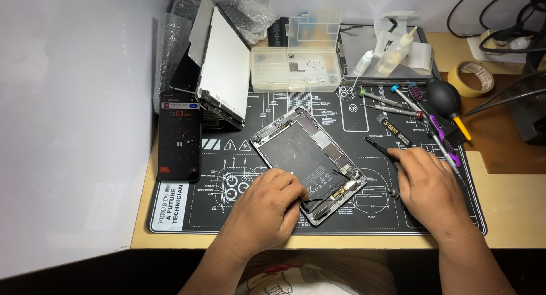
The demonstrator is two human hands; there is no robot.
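An opened tablet body lies tilted on a black repair mat, its dark battery and boards exposed. My left hand rests on the tablet's near left corner, fingers curled against its lower edge. My right hand lies on the mat to the right of the tablet, fingers down on a black tweezers whose tip points toward the tablet. Whether the fingers actually grip the tweezers is unclear.
A phone showing a timer lies at the mat's left. Removed screen panels lean at back left beside a clear parts box. Screwdrivers, dropper bottles, an air blower and a tape roll sit at back right.
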